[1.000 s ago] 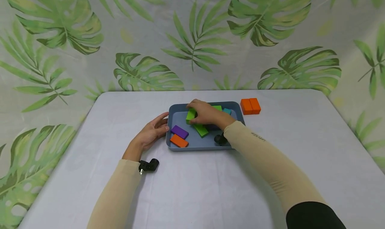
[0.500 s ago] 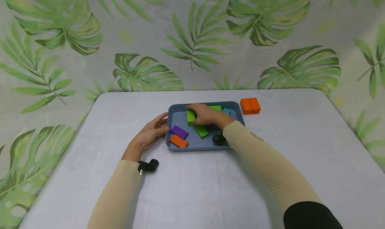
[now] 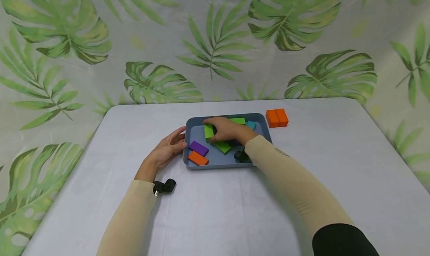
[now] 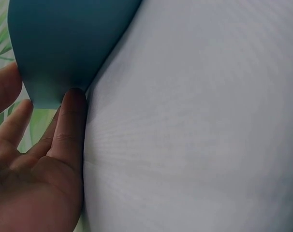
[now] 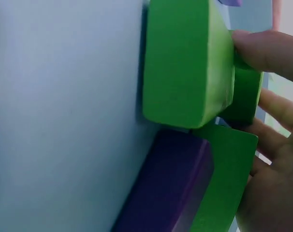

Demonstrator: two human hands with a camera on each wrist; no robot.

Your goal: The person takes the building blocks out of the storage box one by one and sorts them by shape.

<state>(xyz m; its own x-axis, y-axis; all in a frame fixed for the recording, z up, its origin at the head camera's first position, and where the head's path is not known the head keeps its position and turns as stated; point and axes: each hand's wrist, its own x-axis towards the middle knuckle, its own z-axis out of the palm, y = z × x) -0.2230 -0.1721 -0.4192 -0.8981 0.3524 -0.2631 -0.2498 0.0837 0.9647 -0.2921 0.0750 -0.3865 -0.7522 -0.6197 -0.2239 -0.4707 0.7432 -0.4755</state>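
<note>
In the head view my right hand (image 3: 226, 130) reaches into a blue-grey tray (image 3: 221, 166) and pinches a green block (image 3: 208, 133) between thumb and fingers. Below that hand lies a second green block (image 3: 223, 147); the right wrist view shows a dark purple block (image 5: 161, 183) beside another green block (image 5: 226, 179). My left hand (image 3: 166, 149) stands at the tray's left side, its fingers loosely extended and touching the outer wall (image 4: 64, 48). Inside, near the left wall, a purple block (image 3: 198, 148) lies beside an orange block (image 3: 198, 158).
A green block (image 3: 237, 120) lies along the tray's far wall, with a teal block (image 3: 251, 125) to its right. Outside, past the far right corner, two orange blocks (image 3: 277, 118) sit side by side on the white tablecloth (image 3: 215, 207).
The pinched green block has turned a little and shifted slightly toward the near side, with my right hand following it. My left hand keeps its place at the tray wall.
</note>
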